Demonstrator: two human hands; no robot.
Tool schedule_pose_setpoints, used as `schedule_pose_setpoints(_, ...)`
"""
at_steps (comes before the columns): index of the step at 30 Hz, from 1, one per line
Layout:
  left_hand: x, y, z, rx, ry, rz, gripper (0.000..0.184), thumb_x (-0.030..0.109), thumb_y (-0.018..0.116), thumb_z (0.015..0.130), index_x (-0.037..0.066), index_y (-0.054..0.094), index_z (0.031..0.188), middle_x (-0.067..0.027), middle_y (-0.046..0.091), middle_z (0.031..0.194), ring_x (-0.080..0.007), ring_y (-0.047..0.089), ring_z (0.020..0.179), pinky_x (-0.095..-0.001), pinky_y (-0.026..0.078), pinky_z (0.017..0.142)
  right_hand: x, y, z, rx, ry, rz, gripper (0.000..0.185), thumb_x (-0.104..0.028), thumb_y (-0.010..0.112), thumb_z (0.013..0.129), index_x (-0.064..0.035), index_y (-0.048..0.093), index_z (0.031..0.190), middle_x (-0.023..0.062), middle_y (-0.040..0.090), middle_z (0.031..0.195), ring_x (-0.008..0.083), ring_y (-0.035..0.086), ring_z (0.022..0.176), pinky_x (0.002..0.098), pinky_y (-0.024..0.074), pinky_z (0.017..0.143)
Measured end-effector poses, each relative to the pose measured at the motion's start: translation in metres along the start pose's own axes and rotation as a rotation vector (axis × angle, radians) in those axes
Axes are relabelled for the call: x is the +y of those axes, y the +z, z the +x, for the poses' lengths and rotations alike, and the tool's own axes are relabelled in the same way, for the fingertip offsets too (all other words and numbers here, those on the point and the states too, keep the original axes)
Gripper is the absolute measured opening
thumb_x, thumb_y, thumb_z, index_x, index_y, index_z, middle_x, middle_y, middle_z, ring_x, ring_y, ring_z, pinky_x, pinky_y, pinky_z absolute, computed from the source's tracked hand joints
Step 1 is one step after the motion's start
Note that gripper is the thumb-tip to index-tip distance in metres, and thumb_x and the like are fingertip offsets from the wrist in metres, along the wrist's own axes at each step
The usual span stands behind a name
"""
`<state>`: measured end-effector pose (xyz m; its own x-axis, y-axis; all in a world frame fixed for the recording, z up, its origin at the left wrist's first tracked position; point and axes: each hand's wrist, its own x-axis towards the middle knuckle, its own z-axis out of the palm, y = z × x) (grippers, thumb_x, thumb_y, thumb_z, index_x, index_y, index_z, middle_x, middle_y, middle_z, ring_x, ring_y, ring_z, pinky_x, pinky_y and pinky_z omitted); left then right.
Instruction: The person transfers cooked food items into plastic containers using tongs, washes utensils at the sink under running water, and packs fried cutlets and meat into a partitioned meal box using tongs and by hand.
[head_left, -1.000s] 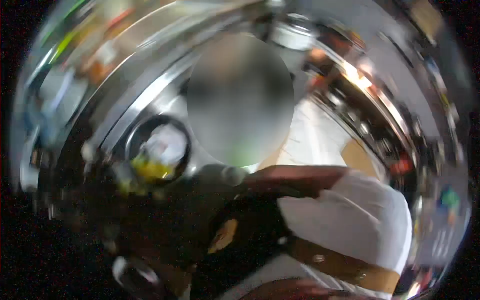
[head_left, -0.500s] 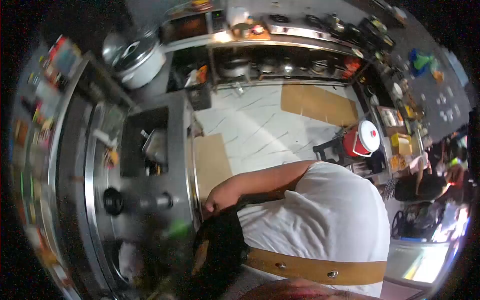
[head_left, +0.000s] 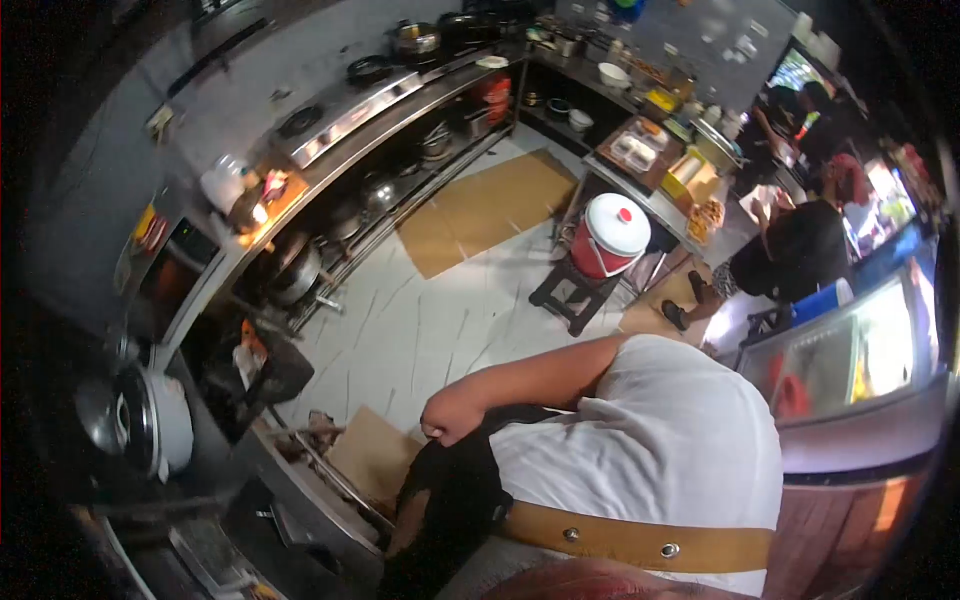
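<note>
My right hand is at the lower centre, with the bare forearm running back to the white shirt. Its fingers are curled in against the upper edge of a dark cloth; what they hold, if anything, is hidden. Beside the hand, to the left, lies a piece of cardboard on the floor, behind a metal counter edge. My left hand does not show. A brown strap with metal studs crosses the bottom of the view.
A red cooler with a white lid stands on a dark stool. Cardboard covers part of the tiled floor. A large pot is at the left, stoves line the wall, and people in dark clothes are at the right.
The view has swung from the sink side towards the stoves and the right side of the kitchen, and is sharper. The right hand remains curled near the dark cloth.
</note>
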<state>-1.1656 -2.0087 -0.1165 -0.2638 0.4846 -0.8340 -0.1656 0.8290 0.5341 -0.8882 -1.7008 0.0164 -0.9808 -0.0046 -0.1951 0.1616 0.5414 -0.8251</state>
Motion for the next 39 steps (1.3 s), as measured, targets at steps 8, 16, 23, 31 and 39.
schedule_pose_setpoints(8, 0.167, -0.040, 0.161, -0.152, -0.058, 0.263, 0.027, 0.028, 0.062, 0.100, 0.011, 0.065, 0.121, -0.0062, 0.066, 0.100, -0.0246, 0.065, 0.082, -0.0380, 0.049, 0.064, 0.092, -0.084, -0.031, 0.336, 0.278, 0.245, 0.023, -0.017, 0.072, 0.082, -0.0021, 0.056, 0.089, 0.0134, 0.062, 0.081, 0.0295, 0.059, 0.077, 0.0453, 0.0462, 0.073)
schedule_pose_setpoints(16, 0.447, -0.050, 0.306, -0.230, 0.056, 0.412, 0.028, 0.030, 0.062, 0.100, 0.012, 0.064, 0.121, -0.0058, 0.065, 0.097, -0.0246, 0.065, 0.079, -0.0383, 0.049, 0.061, 0.130, -0.167, -0.065, 0.610, 0.482, 0.275, 0.020, -0.017, 0.064, 0.087, -0.0004, 0.053, 0.085, 0.0171, 0.059, 0.077, 0.0333, 0.056, 0.073, 0.0467, 0.0453, 0.072)
schedule_pose_setpoints(23, 0.647, 0.074, 0.412, -0.219, 0.144, 0.410, 0.027, 0.032, 0.057, 0.102, 0.007, 0.066, 0.110, -0.0050, 0.062, 0.081, -0.0225, 0.063, 0.071, -0.0357, 0.047, 0.057, 0.241, -0.231, -0.157, 0.711, 0.483, 0.186, 0.030, -0.026, 0.058, 0.094, 0.0028, 0.065, 0.091, 0.0228, 0.069, 0.095, 0.0444, 0.065, 0.089, 0.0503, 0.0506, 0.079)
schedule_pose_setpoints(31, 0.744, 0.322, 0.446, 0.002, 0.187, 0.682, 0.028, 0.029, 0.055, 0.102, 0.003, 0.067, 0.102, -0.0064, 0.065, 0.080, -0.0221, 0.063, 0.069, -0.0369, 0.050, 0.058, 0.347, -0.386, -0.362, 0.733, 0.511, 0.413, 0.031, -0.026, 0.062, 0.092, 0.0009, 0.072, 0.103, 0.0201, 0.072, 0.098, 0.0363, 0.070, 0.093, 0.0469, 0.0543, 0.084)
schedule_pose_setpoints(39, 0.859, 0.553, 0.505, -0.344, 0.142, 0.925, 0.028, 0.029, 0.056, 0.103, 0.004, 0.067, 0.105, -0.0071, 0.067, 0.084, -0.0218, 0.065, 0.071, -0.0375, 0.052, 0.061, 0.442, -0.514, -0.472, 0.751, 0.640, 0.276, 0.029, -0.028, 0.066, 0.092, -0.0047, 0.073, 0.107, 0.0157, 0.073, 0.105, 0.0343, 0.069, 0.103, 0.0462, 0.0538, 0.089)
